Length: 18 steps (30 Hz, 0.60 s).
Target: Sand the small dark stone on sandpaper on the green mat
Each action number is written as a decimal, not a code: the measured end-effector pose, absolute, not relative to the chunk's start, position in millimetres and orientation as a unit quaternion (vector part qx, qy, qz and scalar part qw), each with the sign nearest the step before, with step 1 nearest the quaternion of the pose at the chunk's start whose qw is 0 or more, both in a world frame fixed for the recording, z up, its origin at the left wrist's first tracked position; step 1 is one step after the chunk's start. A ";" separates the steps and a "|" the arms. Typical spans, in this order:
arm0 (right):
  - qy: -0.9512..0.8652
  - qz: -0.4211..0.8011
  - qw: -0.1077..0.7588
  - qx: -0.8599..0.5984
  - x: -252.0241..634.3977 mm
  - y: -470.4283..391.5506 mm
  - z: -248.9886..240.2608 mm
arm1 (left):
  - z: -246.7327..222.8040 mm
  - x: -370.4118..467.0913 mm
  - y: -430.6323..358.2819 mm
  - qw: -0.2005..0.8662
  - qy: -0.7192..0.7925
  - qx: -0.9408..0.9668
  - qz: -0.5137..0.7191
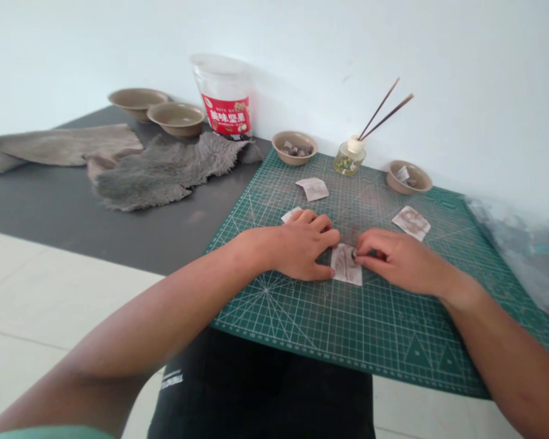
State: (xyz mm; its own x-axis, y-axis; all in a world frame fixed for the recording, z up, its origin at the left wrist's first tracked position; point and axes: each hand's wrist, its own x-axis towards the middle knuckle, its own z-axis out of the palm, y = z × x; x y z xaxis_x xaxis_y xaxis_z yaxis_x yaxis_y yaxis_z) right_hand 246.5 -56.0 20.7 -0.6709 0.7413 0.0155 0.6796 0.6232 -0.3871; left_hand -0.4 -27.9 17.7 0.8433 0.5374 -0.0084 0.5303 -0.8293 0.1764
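A small square white paper sheet with brown smears (346, 269) lies on the green cutting mat (297, 323). My left hand (304, 245) rests at its left side, thumb and fingers apart, their tips on or beside the sheet's edge. At the sheet's right side, my right hand (391, 257) is closed in a pinch; a small dark bit shows at its fingertips, too little to name. Partly under my left hand lies another white piece (291, 214). Farther back are a creased white sheet (313, 189) and, to the right, a brown-stained sheet (412, 222).
Along the wall stand a bowl of small dark lumps (295, 160), a reed diffuser (349, 160), another small bowl (409, 188) and a clear tub with a red label (224, 107). Two brown bowls (176, 126) and grey cloths (150, 174) are at left, a plastic bag (526, 250) at right.
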 end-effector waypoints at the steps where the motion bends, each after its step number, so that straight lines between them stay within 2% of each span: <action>1: -0.903 0.198 0.078 -0.372 245.6 -57.7 20.5 | 17.8 -0.4 -27.9 0.085 0.276 0.957 0.023; 3: -0.910 0.207 0.081 -0.351 242.1 -60.1 19.3 | 18.3 -0.3 -28.2 0.079 0.273 0.958 0.027; 6: -0.895 0.147 0.117 -0.404 240.2 -57.3 18.3 | 19.5 -0.1 -28.6 0.076 0.279 0.957 0.022; 8: -0.896 0.139 0.100 -0.410 242.6 -55.2 19.7 | 19.7 -0.2 -28.7 0.077 0.283 0.956 0.018; 11: -0.916 0.190 0.060 -0.347 245.0 -57.9 21.3 | 18.7 -0.5 -28.7 0.078 0.275 0.958 0.024; 18: -0.914 0.121 0.079 -0.379 245.4 -54.0 23.8 | 15.5 -0.9 -27.9 0.075 0.278 0.957 0.031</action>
State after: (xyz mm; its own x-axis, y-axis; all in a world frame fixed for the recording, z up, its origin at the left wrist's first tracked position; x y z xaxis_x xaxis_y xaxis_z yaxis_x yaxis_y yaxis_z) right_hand 245.4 -54.0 23.8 -0.7000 0.7122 0.0520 0.6742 0.6831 -0.2806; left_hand -0.9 -27.9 15.5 0.8436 0.5367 0.0177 0.5273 -0.8342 0.1614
